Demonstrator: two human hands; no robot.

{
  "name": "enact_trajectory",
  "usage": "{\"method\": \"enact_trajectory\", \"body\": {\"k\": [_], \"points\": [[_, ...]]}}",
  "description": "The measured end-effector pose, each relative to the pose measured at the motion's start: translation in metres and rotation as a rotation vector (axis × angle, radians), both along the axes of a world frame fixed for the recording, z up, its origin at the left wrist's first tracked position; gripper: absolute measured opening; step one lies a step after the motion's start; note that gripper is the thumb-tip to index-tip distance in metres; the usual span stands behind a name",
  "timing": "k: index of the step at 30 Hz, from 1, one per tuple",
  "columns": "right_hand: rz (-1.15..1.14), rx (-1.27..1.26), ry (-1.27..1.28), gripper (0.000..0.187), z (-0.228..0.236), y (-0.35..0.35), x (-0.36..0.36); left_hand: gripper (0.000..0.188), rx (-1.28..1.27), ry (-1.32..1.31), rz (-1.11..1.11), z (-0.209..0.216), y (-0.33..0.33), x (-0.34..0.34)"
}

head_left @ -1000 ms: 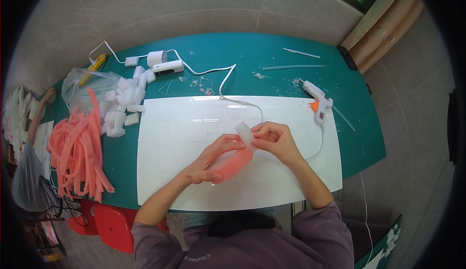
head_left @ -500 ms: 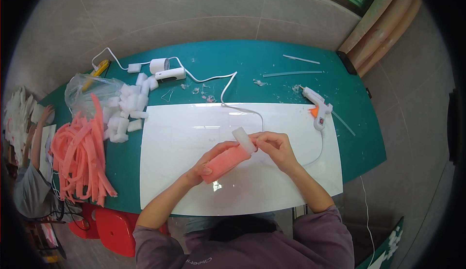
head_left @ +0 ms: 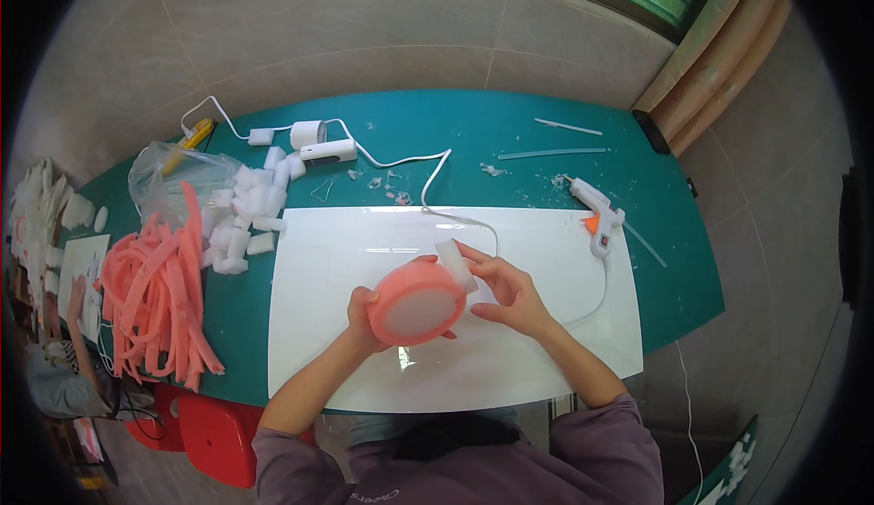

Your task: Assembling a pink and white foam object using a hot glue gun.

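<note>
My left hand [head_left: 361, 319] grips a round foam piece [head_left: 419, 312] from its left side. A pink band wraps its edge, and its flat face is white. At its upper right a short white foam block [head_left: 452, 261] sticks out past the pink rim. My right hand [head_left: 503, 291] is beside that block, with fingertips against or very near it. Its thumb stands apart from the fingers, below the block. Both hands are above a white board [head_left: 528, 368].
Pink foam strips [head_left: 159, 295] are heaped at the left beside white foam pieces [head_left: 259, 200] and a clear plastic bag [head_left: 173, 173]. A glue gun [head_left: 596, 214] lies at right, its cord crossing the board. Glue sticks [head_left: 553, 153] lie behind. Another person's arm [head_left: 77, 309] shows at far left.
The round foam piece has turned so its white face now shows instead of its pink edge. My right hand's fingers have spread from a pinch at the rim. The other person's arm moved nearer.
</note>
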State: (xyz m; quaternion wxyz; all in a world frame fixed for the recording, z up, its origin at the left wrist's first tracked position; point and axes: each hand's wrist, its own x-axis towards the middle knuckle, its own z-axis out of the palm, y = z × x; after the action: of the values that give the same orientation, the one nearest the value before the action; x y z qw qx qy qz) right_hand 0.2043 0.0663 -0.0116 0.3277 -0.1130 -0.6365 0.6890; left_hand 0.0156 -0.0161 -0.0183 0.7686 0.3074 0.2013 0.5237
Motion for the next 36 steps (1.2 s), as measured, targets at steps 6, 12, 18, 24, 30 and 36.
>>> {"method": "enact_trajectory", "body": {"k": [6,12,18,24,30,36], "points": [[-0.126,0.154,-0.093,0.051,-0.009,-0.007,-0.001,0.081,0.046,0.047,-0.035,-0.007,0.000,0.002],[-0.236,0.201,-0.154,0.049,-0.015,-0.015,-0.006,0.082,0.007,0.031,-0.031,-0.010,-0.003,0.002],[-0.302,0.280,-0.185,0.051,-0.015,-0.014,-0.007,0.082,-0.040,-0.002,-0.012,-0.011,0.000,0.003],[-0.388,0.414,-0.241,0.052,-0.016,-0.015,-0.006,0.081,-0.027,-0.071,-0.037,-0.017,0.002,0.003],[-0.495,0.573,-0.145,0.049,-0.016,-0.019,-0.008,0.079,-0.030,-0.031,-0.049,-0.011,0.001,0.002],[-0.520,0.648,-0.140,0.047,-0.010,-0.024,-0.009,0.082,-0.068,-0.201,-0.067,-0.023,-0.001,0.000]]}}
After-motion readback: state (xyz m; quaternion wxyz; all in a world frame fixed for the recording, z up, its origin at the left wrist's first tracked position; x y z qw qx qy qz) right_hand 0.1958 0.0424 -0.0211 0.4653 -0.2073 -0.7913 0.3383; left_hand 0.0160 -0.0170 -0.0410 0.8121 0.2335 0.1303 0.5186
